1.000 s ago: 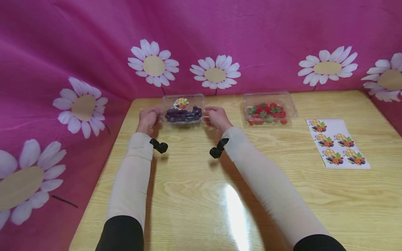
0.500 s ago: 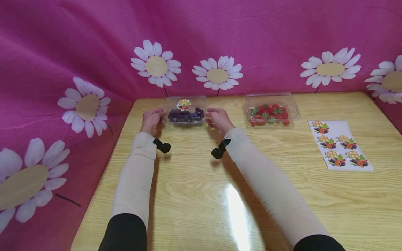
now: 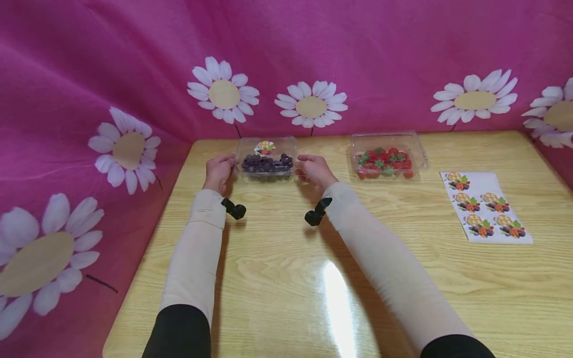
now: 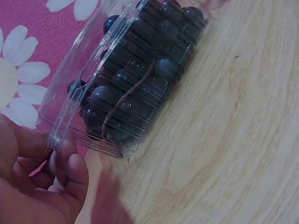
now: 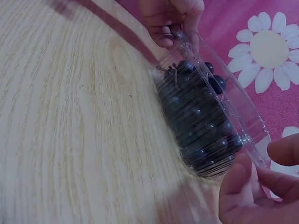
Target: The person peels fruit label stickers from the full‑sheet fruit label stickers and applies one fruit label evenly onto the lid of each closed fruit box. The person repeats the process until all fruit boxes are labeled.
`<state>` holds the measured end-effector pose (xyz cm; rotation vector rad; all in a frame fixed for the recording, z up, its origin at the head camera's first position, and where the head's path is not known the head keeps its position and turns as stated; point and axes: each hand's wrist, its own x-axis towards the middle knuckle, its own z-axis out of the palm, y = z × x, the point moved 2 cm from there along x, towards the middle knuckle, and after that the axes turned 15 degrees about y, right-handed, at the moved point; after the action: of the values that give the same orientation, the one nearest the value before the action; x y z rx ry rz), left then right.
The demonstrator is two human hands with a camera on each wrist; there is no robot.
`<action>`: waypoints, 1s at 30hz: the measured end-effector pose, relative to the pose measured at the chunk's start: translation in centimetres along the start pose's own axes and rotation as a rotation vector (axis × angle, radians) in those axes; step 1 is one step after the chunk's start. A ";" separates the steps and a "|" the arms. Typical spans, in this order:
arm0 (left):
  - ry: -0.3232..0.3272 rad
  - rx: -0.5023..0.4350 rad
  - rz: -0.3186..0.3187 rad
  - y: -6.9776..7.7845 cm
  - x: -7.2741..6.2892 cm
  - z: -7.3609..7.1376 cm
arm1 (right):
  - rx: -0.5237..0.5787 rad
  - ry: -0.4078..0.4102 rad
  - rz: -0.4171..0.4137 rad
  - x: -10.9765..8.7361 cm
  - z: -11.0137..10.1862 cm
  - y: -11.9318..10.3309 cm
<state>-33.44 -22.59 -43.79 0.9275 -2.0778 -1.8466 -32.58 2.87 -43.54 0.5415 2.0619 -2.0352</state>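
A clear plastic clamshell of dark grapes [image 3: 266, 164] sits at the back left of the table, its lid down and a round fruit sticker [image 3: 264, 147] on top. At its left end, my left hand [image 3: 219, 172] pinches the rim corner between thumb and fingers, as the left wrist view shows. My right hand [image 3: 316, 170] is at the other end. In the right wrist view its thumb [image 5: 286, 150] stands apart from the fingers, which lie against or right beside the rim. A brown stem [image 4: 128, 95] shows through the clear side wall.
Another clear clamshell, holding strawberries [image 3: 385, 161], stands to the right along the back edge. A white sheet of fruit stickers [image 3: 485, 206] lies on the wooden table [image 3: 277, 278] at the right. Pink daisy-print cloth [image 3: 367, 59] hangs behind and at the left.
The grape clamshell has come down slightly and now sits still, both hands staying at its ends. The right thumb and fingers look a little further from it. The whole view has shifted slightly.
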 end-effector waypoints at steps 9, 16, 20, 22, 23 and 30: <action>0.030 0.002 -0.024 0.1 -0.3 -0.4 | 0.023 -0.012 -0.012 0.1 -0.1 0.5; 0.088 0.004 0.009 0.5 -0.9 -1.4 | -0.225 0.008 -0.091 -1.2 -2.1 -0.8; 0.158 0.035 0.055 0.8 -1.7 -2.2 | -0.365 0.000 -0.198 -2.3 -3.4 -1.5; 0.167 0.060 0.066 0.9 -2.4 -2.6 | -0.384 -0.027 -0.240 -3.1 -4.0 -1.8; 0.172 0.079 0.080 1.1 -2.8 -2.8 | -0.394 -0.044 -0.261 -3.5 -4.4 -1.9; 0.195 0.133 0.249 2.5 -6.3 -3.8 | -0.437 -0.169 -0.340 -5.5 -6.8 -1.8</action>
<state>-27.26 -22.04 -39.19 0.7999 -2.1051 -1.4511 -27.43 8.99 -39.47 -0.0591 2.5140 -1.6206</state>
